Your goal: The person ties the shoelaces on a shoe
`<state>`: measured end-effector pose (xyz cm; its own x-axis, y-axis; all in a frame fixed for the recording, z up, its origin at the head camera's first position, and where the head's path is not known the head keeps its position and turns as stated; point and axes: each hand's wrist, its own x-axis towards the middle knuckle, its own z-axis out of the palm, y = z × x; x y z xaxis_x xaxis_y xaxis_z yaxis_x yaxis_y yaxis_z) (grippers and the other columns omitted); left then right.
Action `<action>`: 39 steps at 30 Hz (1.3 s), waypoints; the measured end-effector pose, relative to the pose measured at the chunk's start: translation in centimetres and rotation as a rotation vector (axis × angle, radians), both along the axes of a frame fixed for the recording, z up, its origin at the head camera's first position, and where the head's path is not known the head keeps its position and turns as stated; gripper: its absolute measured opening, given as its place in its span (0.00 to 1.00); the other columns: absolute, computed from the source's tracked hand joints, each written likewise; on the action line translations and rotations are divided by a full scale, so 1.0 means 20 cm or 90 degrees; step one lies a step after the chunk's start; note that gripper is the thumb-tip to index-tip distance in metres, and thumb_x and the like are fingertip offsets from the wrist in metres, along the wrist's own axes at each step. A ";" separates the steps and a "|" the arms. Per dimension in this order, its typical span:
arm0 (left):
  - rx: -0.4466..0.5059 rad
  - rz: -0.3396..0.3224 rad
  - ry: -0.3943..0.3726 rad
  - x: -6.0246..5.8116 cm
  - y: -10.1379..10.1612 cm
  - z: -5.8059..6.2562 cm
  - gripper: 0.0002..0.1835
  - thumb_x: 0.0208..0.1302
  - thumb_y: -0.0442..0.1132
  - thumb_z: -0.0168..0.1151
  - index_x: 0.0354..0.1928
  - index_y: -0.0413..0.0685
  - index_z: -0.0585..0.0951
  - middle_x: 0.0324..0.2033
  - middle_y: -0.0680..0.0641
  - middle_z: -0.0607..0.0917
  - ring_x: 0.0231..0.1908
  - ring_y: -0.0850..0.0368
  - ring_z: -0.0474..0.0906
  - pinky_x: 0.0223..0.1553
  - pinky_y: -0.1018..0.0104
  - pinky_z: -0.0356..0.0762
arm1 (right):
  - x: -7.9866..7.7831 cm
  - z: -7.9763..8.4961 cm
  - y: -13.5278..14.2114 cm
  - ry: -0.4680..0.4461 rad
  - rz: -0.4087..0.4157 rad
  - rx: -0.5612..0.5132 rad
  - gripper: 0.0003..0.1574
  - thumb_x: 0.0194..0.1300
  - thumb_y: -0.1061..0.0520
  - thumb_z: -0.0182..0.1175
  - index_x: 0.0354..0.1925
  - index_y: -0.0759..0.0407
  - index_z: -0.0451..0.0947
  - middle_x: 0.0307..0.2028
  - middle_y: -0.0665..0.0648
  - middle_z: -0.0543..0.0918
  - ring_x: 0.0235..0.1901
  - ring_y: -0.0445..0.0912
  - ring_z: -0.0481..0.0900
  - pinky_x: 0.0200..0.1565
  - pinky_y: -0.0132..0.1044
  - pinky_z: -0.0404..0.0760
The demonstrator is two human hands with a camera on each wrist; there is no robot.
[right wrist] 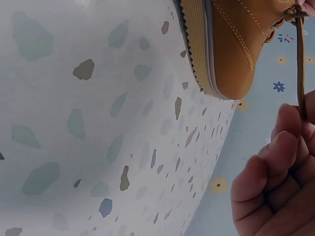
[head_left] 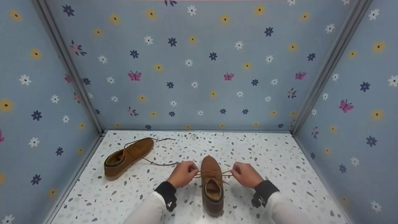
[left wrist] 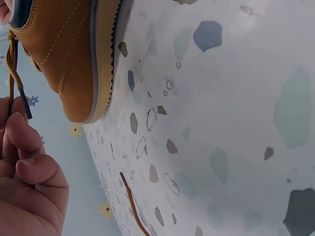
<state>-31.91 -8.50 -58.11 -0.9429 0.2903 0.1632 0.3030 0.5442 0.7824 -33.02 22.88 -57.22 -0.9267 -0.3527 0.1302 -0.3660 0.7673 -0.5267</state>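
Observation:
A brown lace-up shoe [head_left: 212,202] stands upright between the two hands, its toe toward the back wall. On its left side, the left hand [head_left: 183,174] pinches the lace between thumb and curled fingers. The right hand [head_left: 247,175] pinches the lace [head_left: 227,175] on the other side. Strands run taut from the shoe's front to both hands. In the left wrist view a dark-tipped lace end [left wrist: 26,105] hangs beside the left fingertips [left wrist: 37,169]. A small knot [right wrist: 296,12] shows over the shoe's opening in the right wrist view.
A matching brown shoe [head_left: 130,157] lies to the left, farther back, toe pointing up and right. Its loose laces [head_left: 160,164] trail over the speckled white surface [head_left: 264,149]. Flowered blue panels [head_left: 199,62] wall in the back and both sides.

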 end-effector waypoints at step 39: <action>-0.060 -0.031 0.027 0.04 -0.14 -0.01 0.06 0.68 0.32 0.64 0.32 0.46 0.80 0.25 0.53 0.80 0.23 0.66 0.73 0.28 0.70 0.72 | -0.02 -0.03 0.10 0.021 0.004 0.069 0.15 0.75 0.60 0.58 0.28 0.51 0.73 0.22 0.45 0.72 0.23 0.38 0.68 0.28 0.32 0.69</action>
<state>-31.12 -11.30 -58.26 -0.9199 0.3520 0.1727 0.3632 0.5988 0.7138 -33.51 24.91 -57.86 -0.9201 -0.3725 0.1210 -0.3869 0.8166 -0.4283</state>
